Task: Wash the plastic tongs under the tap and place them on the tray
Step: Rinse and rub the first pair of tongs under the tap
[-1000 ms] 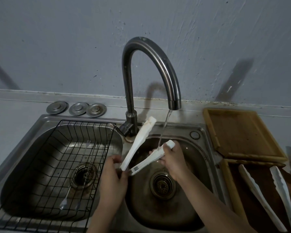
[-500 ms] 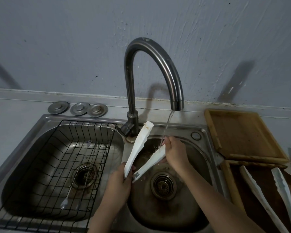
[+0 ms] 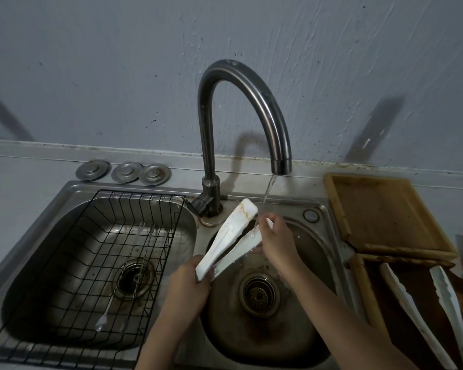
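Rinsing the white plastic tongs (image 3: 226,241) over the right basin (image 3: 316,252) with water running from the tap (image 3: 251,102).

Grip: my left hand (image 3: 187,287) is curled round the hinged end of the tongs, low and near the divider between the two basins. My right hand (image 3: 274,239) is closed over the far tip of the right-hand arm, fingers wrapped on it, directly where the stream lands. The other arm stands free, tilted up toward the tap base, with a brownish stain visible near its tip.

Position: tongs are spread in a V, hinge toward me, tips away, held above the drain and clear of the basin floor as far as I can tell.

Method note: the stain sits on the arm that is out of the stream. I judge I should shift that tip under the water and rub it with the right fingers, keeping the left grip firm at the hinge, since wet plastic will likely slip.

Destination: the wooden tray (image 3: 364,295) at right already holds another pair of tongs (image 3: 412,308); a second tray (image 3: 340,206) lies behind it.
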{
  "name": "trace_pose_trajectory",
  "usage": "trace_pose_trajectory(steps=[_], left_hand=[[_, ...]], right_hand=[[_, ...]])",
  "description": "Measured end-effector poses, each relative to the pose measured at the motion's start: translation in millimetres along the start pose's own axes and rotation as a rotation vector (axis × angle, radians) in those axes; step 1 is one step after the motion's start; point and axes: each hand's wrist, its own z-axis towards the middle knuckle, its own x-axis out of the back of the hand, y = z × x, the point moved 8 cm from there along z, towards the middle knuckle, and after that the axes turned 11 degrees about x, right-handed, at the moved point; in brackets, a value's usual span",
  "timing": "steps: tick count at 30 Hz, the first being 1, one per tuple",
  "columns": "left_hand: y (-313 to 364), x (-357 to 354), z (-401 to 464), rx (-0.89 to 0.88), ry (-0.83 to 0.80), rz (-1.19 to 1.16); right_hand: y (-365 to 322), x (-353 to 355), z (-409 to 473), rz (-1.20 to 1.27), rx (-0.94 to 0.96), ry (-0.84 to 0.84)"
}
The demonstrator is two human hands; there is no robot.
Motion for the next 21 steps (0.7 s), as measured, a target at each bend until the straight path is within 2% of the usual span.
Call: trace_pose_trajectory(steps=[3, 5, 7, 10, 14, 16, 18, 21], left_hand=[[0.6, -1.0, 7.4, 0.059, 0.039, -0.041], [8.3, -5.7, 8.6, 0.06, 0.046, -0.08], [24.3, -10.8, 4.0, 0.01, 0.02, -0.106], [39.2, -27.3, -2.2, -0.089, -0.133, -0.156], [41.0, -43.4, -10.8, -0.085, -0.314, -0.001], [47.8, -40.8, -13.0, -0.147, -0.322, 0.045], [55.5, -33.7, -12.1, -0.197, -0.308, 0.001], [59.3, -12.1, -1.2, -0.15, -0.194, -0.282]], right_hand=[[1.8, -24.6, -13.4, 0.402, -0.104, -0.094], [1.9, -44.3, -28.2, 0.482, -0.117, -0.228], [6.6, -57.4, -40.3, 0.461, -0.122, -0.314], [2.8, -58.6, -48.8, 0.303, -0.051, -0.385], [-1.9, -47.3, -42.7, 0.244, 0.035, -0.347], [-4.4, -37.5, -36.5, 0.253, 0.024, -0.292], [-13.9, -27.3, -29.4, 0.131, 0.081, -0.279], [-42.4, -11.2, -19.6, -0.069, 0.226, -0.235]])
